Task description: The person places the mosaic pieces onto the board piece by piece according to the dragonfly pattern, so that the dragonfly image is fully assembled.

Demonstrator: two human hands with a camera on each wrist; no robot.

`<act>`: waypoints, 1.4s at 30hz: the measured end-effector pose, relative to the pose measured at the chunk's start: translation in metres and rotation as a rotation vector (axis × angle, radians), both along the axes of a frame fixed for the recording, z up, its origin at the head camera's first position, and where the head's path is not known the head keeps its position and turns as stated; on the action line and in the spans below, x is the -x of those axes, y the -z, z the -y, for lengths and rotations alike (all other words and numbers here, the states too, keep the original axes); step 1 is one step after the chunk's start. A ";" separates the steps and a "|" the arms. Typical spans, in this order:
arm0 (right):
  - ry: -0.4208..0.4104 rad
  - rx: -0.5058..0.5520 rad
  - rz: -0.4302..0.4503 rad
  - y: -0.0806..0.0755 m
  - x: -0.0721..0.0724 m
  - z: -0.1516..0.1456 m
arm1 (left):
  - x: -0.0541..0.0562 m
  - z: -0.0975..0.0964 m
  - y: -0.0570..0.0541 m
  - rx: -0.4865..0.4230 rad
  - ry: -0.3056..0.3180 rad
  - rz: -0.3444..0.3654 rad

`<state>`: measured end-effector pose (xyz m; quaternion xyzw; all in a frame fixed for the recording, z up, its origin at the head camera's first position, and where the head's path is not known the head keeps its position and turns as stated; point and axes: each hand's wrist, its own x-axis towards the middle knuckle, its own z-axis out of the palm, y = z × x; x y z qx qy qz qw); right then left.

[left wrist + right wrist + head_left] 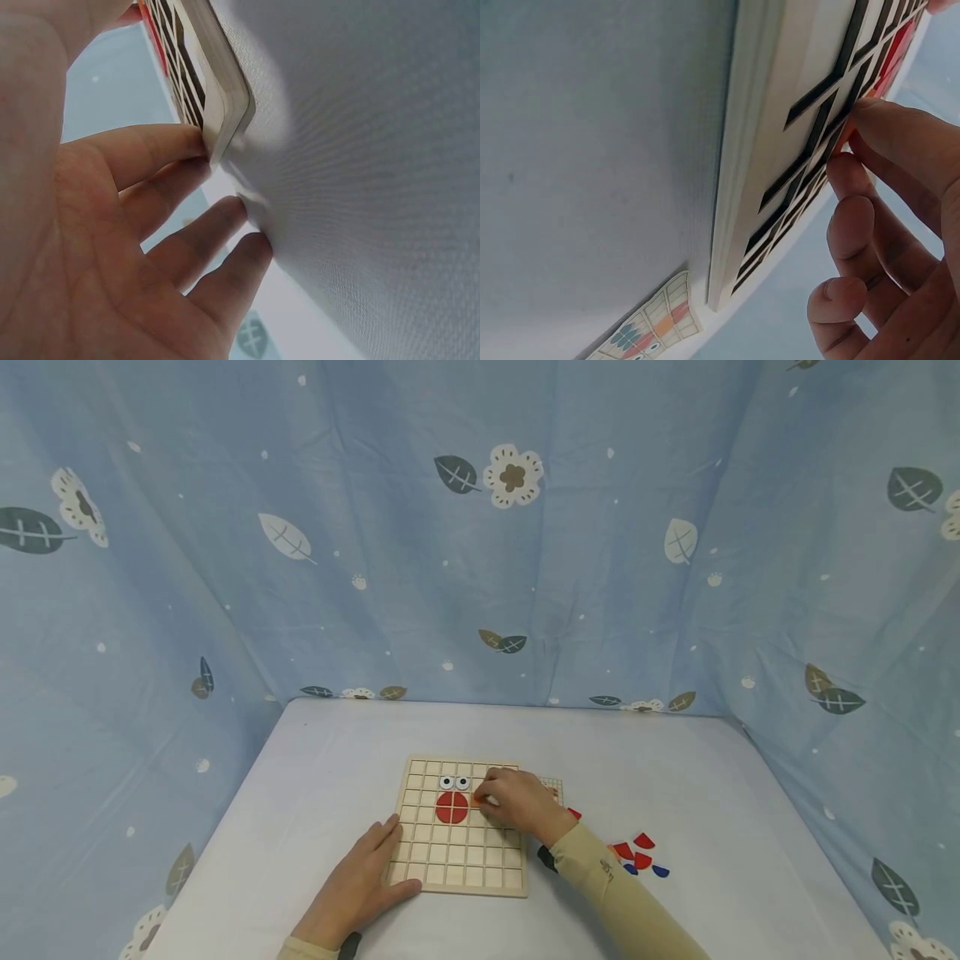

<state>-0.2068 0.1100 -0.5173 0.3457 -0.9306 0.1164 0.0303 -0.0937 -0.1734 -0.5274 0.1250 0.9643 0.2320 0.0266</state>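
My left hand (363,877) rests at the near left corner of a wooden grid board (472,889), thumb by the near edge. In the left wrist view its fairly straight fingers (161,146) touch the board's rim. Over the right half of the board, my right hand (522,802) pinches a small orange piece (477,801) between thumb and fingers, low over the grid. Just left of that piece lie red quarter-circle pieces (444,814) forming a disc. Two white eye tiles (455,783) sit directly above the disc. The orange piece's shape is mostly hidden by my fingers.
A pattern card (651,330) lies beside the board's right edge, partly behind my right hand in the head view. Loose red pieces (643,841) and blue pieces (661,871) are scattered right of my right forearm. A patterned blue curtain (600,568) surrounds the white table (337,735).
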 end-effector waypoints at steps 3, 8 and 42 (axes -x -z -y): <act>0.002 0.000 0.005 0.001 0.000 0.000 | 0.000 0.000 0.001 0.003 -0.001 0.005; 0.001 0.009 0.005 0.000 -0.001 -0.001 | 0.000 0.000 0.002 0.001 -0.002 0.011; 0.129 0.248 -0.231 -0.050 -0.050 -0.101 | 0.001 0.001 0.003 0.021 0.009 -0.003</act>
